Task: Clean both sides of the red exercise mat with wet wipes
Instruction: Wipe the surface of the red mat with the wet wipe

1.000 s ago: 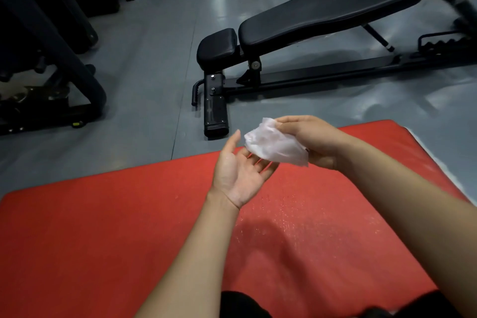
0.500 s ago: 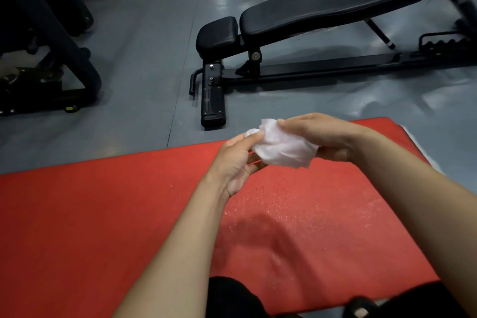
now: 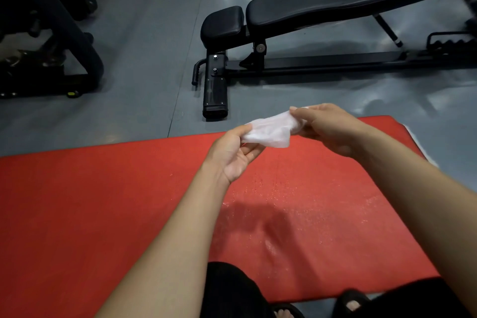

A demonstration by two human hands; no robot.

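Most of the view is the red exercise mat (image 3: 90, 214), flat on the grey floor (image 3: 144, 64) with wet sheen near its middle. Above its far edge, the wet wipe (image 3: 268, 131), bunched a second ago, is now stretched out: left hand (image 3: 232, 155) and right hand (image 3: 325, 129) each pinch an end, probably readying another pass. No containers show.
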